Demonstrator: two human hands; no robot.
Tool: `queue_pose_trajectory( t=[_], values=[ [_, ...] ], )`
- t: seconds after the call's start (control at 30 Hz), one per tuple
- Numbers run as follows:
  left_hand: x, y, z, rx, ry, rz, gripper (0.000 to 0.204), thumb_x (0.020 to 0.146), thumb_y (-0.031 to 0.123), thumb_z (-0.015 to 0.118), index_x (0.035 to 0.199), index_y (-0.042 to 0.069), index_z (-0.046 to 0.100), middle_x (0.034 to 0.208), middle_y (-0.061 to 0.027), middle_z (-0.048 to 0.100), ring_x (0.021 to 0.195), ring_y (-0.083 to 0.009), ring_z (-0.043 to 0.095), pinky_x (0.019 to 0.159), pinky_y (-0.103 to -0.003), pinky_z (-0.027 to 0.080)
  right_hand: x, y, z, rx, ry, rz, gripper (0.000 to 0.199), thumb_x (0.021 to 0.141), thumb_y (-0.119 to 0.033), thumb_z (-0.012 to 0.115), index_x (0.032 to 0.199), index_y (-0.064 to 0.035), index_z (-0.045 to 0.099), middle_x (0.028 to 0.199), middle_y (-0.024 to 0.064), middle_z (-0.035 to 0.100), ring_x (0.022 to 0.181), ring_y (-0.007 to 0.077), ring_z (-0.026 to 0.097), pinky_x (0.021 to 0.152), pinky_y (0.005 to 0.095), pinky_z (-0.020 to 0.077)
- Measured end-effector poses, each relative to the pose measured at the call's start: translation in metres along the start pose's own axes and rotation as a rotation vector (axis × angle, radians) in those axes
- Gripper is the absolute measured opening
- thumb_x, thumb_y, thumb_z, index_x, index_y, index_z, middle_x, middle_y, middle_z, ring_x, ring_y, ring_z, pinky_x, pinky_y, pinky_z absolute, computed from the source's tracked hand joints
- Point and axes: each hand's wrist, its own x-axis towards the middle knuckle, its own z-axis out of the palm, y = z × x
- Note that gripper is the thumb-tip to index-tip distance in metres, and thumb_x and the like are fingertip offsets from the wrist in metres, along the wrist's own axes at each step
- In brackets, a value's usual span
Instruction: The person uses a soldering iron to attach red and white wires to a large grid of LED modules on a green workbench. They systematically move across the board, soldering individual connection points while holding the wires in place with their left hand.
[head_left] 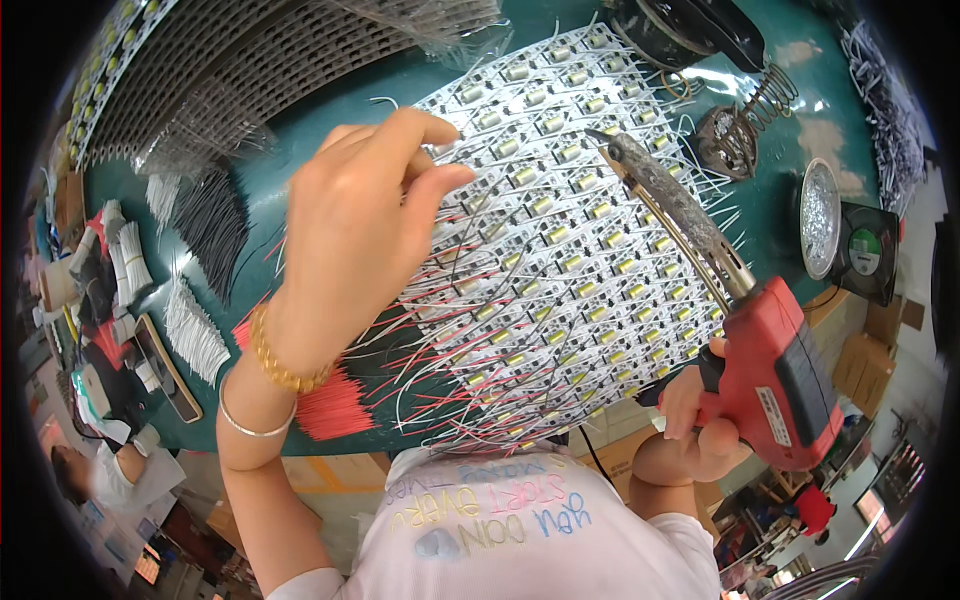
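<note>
Right hand wrapped round the red-black soldering gun, its front over the white circuit-board panel on the green bench. Left hand: thumb and index apart. Gun's probably front-heavy, hot; grip rear. Panel likely light, stiff, fragile; take edges.

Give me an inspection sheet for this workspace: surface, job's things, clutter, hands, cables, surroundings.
Surface: green table, pale patches toward the right.
Job's things: boards in a close grid; red soldering gun, tip over the boards, contact unclear; red wires, black wires and white wires bunched left of the boards.
Clutter: phone at left; dish and fan at right.
Hands: left hand open above the boards, nothing seen in it; right hand grips the soldering gun.
Cables: black cable below the table edge, ends not visible.
Surroundings: co-worker at left, cartons at right.
</note>
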Motion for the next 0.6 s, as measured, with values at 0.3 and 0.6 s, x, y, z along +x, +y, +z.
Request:
queue_pose_trajectory(
  t=[0.3, 0.6],
  values=[
    [0.004, -0.013, 0.024, -0.14, -0.011, -0.043, 0.006, 0.078, 0.009, 0.072, 0.077, 0.005, 0.067, 0.065, -0.0039, 0.061, 0.061, -0.0173, 0.052, 0.065, -0.031, 0.039, -0.014, 0.013, 0.0, 0.131, -0.039, 0.27, 0.077, 0.08, -0.054, 0.071, 0.127, 0.0047, 0.051, 0.1, 0.0065, 0.059, 0.083, 0.0165, 0.057, 0.073, 0.0299, 0.0435],
    [0.009, -0.018, 0.038, 0.034, 0.024, 0.13, 0.013, 0.075, 0.005, 0.07, 0.069, 0.007, 0.059, 0.061, -0.0015, 0.056, 0.057, -0.0188, 0.052, 0.06, -0.032, 0.037, 0.007, 0.002, 0.027, 0.127, -0.013, 0.233, 0.086, 0.083, -0.057, 0.064, 0.126, 0.0133, 0.04, 0.056, 0.0004, 0.051, 0.042, 0.0087, 0.044, 0.041, 0.0225, 0.0329]
  ],
)
